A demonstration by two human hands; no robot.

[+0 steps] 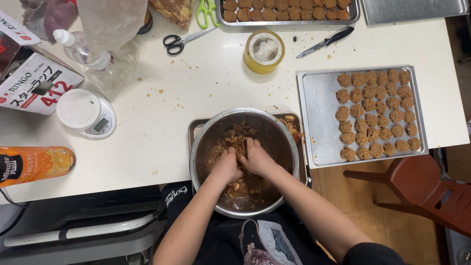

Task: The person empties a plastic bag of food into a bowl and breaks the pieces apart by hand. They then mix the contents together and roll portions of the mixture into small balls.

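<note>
I see both hands in the steel bowl (206,142): left hand (226,166) and right hand (256,158) curled, gripping brown dough (235,137); filled tray (319,108) right.

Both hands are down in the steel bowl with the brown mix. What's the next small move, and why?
Probably pinch off a small portion and roll it. Left hand and right hand are pressed together in the brown mix in the steel bowl, and the tray beside it holds rolled balls with bare space left.
</note>
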